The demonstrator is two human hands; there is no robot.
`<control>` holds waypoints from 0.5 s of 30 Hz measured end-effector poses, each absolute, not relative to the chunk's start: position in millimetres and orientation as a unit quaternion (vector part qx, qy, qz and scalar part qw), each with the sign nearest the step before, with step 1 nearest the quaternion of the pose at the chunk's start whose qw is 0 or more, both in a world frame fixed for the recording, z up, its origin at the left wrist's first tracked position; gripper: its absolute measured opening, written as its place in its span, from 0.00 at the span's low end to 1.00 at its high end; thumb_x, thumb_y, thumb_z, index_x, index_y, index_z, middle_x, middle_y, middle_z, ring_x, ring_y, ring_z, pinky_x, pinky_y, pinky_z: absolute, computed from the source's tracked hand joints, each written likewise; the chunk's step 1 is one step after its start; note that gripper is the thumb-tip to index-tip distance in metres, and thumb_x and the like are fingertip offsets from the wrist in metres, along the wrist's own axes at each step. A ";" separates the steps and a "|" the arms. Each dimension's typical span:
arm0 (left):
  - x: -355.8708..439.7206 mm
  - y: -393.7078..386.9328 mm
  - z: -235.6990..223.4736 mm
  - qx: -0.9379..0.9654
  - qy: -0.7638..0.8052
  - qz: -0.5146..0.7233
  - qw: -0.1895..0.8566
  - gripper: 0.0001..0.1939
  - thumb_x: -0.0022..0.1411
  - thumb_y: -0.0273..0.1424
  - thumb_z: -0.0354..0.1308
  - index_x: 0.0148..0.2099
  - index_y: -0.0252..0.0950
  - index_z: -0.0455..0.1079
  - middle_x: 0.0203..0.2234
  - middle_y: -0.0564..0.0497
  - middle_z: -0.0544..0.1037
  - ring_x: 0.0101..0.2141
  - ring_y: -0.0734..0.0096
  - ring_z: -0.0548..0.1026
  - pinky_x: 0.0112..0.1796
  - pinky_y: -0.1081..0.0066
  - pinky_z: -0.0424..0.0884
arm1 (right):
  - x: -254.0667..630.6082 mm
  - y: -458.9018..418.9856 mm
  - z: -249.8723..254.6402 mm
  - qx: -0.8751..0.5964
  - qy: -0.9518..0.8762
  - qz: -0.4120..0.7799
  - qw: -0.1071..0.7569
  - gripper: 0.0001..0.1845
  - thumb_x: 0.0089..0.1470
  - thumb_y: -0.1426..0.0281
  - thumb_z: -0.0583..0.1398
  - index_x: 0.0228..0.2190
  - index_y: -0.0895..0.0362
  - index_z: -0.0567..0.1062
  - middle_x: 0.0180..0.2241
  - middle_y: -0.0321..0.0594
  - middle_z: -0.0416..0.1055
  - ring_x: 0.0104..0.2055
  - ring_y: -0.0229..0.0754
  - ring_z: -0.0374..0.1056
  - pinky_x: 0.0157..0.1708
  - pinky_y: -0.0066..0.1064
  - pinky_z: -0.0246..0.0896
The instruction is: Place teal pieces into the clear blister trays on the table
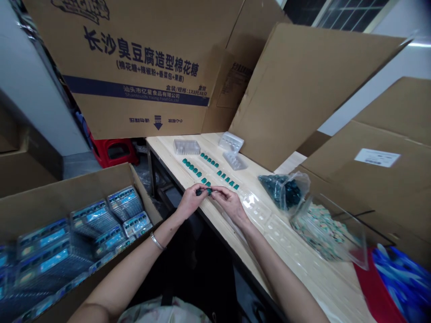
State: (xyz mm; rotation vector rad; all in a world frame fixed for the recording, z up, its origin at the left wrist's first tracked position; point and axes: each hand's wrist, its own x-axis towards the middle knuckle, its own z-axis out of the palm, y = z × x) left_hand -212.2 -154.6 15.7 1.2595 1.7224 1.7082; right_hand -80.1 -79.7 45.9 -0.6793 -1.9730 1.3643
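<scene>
My left hand (190, 200) and my right hand (229, 205) meet above the light wooden table (161, 148), their fingertips pinching a small teal piece (204, 192) between them. Two rows of similar teal pieces (208, 160) lie just beyond my fingers, running diagonally across the tabletop. A long clear plastic blister tray (266, 215) lies next to my right hand. Further back sit several other clear trays, including a rectangular one (186, 146). To the right, a clear bag of dark teal pieces (286, 190) rests beside a clear package of mixed pale and green pieces (323, 231).
An open cardboard box (67, 197) of blue-labelled blister packs stands to my left, beyond the table's near edge. Large cardboard sheets and flaps (303, 89) rise behind and right of the table. A red basin (373, 287) holding blue items sits at lower right, and a red stool (114, 152) stands beyond.
</scene>
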 end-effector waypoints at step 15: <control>-214.5 -153.6 -3.9 0.446 0.635 0.609 0.164 0.08 0.52 0.35 0.60 0.31 0.35 0.70 0.26 0.53 0.76 0.30 0.72 0.73 0.35 0.73 0.67 | -74.2 -56.2 42.1 -0.305 -0.753 0.481 0.328 0.10 0.41 0.65 0.65 0.29 0.55 0.79 0.31 0.39 0.77 0.35 0.42 0.72 0.40 0.34 0.66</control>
